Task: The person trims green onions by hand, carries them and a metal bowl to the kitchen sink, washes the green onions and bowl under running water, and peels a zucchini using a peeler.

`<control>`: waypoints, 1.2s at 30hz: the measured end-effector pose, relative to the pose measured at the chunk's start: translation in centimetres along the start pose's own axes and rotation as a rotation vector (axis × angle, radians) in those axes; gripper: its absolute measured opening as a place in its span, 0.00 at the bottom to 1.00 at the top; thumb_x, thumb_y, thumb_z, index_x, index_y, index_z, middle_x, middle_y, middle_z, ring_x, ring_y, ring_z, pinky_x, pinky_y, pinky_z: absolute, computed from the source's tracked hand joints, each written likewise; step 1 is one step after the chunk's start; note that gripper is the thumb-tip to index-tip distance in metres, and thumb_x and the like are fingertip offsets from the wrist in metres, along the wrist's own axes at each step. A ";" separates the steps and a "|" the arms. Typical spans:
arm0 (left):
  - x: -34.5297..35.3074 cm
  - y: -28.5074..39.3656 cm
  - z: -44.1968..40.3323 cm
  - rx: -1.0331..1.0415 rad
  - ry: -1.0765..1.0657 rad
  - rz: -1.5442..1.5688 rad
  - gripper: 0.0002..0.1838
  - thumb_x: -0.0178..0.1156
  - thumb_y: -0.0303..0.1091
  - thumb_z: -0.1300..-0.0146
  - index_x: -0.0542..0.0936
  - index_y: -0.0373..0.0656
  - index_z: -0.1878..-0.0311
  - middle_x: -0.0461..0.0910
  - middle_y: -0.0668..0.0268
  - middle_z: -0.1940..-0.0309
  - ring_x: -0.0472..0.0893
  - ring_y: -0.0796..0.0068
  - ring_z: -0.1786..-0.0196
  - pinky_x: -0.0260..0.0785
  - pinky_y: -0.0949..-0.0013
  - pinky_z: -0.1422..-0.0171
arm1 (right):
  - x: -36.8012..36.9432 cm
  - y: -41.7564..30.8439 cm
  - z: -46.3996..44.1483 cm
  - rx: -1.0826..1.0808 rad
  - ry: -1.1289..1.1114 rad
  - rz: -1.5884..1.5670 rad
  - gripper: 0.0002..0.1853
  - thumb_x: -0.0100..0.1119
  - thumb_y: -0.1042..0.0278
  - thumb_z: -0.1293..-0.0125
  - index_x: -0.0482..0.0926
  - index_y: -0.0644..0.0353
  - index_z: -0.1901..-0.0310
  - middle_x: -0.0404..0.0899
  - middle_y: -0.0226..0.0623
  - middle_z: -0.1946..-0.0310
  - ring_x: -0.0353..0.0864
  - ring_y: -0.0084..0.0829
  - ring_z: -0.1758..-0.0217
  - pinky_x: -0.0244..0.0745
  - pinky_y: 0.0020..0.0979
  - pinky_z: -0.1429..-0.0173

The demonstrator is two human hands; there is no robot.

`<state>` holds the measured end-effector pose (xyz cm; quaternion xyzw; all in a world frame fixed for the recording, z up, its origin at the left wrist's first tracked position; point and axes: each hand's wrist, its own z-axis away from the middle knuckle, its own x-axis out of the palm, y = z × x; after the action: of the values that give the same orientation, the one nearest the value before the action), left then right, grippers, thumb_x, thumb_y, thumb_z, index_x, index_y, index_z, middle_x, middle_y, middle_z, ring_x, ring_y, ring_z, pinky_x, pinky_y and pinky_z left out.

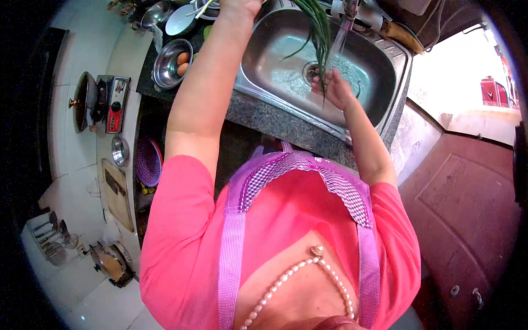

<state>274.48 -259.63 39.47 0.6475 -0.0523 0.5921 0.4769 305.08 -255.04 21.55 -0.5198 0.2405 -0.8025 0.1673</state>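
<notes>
At the top edge, partly cut off, my left hand (243,5) is closed round a bunch of green onions (318,33). White stalk ends show left of the hand, while the long green leaves hang down to the right over the steel sink (267,52). My right hand (334,89) is in the sink beside the leaf tips, its fingers apart and touching or very near them. Water (340,41) runs from the tap just above this hand, and shallow water lies round the drain.
Left of the sink, a metal bowl (163,67) holds two brown eggs (183,58), with a white bowl (180,21) behind it. A stove (115,102), wok (83,102) and cutting board (116,192) are farther left. The granite counter edge (275,122) runs before me.
</notes>
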 end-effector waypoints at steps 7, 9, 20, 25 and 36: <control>-1.2 0.5 -1.7 0.035 0.055 -0.076 0.13 0.45 0.37 0.34 0.73 0.36 0.61 0.75 0.57 0.64 0.75 0.60 0.61 0.70 0.54 0.52 | -1.9 -1.7 2.6 0.042 -0.029 -0.185 0.28 0.30 0.47 0.32 0.66 0.65 0.48 0.71 0.48 0.50 0.73 0.43 0.51 0.64 0.43 0.41; -1.5 0.1 -2.2 0.046 0.076 -0.077 0.12 0.45 0.36 0.34 0.72 0.36 0.61 0.74 0.57 0.64 0.75 0.61 0.61 0.71 0.55 0.52 | -1.7 -2.1 3.2 0.041 -0.022 -0.184 0.23 0.35 0.53 0.32 0.66 0.66 0.48 0.70 0.47 0.50 0.74 0.42 0.52 0.66 0.41 0.41; -0.6 0.2 -1.9 0.034 0.036 -0.045 0.12 0.45 0.35 0.34 0.72 0.36 0.61 0.75 0.56 0.66 0.75 0.59 0.63 0.71 0.56 0.53 | -2.7 -1.9 2.7 -0.012 0.203 0.277 0.15 0.47 0.77 0.38 0.66 0.72 0.49 0.74 0.45 0.58 0.77 0.34 0.58 0.75 0.32 0.52; -0.1 0.5 -0.7 -0.003 0.001 -0.111 0.13 0.45 0.36 0.34 0.73 0.35 0.64 0.75 0.56 0.68 0.75 0.59 0.63 0.71 0.56 0.54 | -4.9 -1.0 2.0 -0.097 0.383 0.832 0.11 0.54 0.73 0.41 0.75 0.69 0.57 0.78 0.38 0.68 0.78 0.28 0.65 0.73 0.25 0.60; -2.8 -1.1 -2.4 -0.099 0.052 0.006 0.13 0.43 0.36 0.34 0.71 0.36 0.62 0.75 0.54 0.68 0.75 0.57 0.64 0.71 0.54 0.55 | -6.7 -0.8 1.8 -0.282 0.553 1.414 0.09 0.54 0.72 0.50 0.82 0.56 0.67 0.80 0.43 0.68 0.79 0.39 0.63 0.72 0.33 0.56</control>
<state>272.59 -258.79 36.14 0.6074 -0.0713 0.6068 0.5077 309.44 -251.32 17.60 -0.0397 0.6482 -0.5674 0.5062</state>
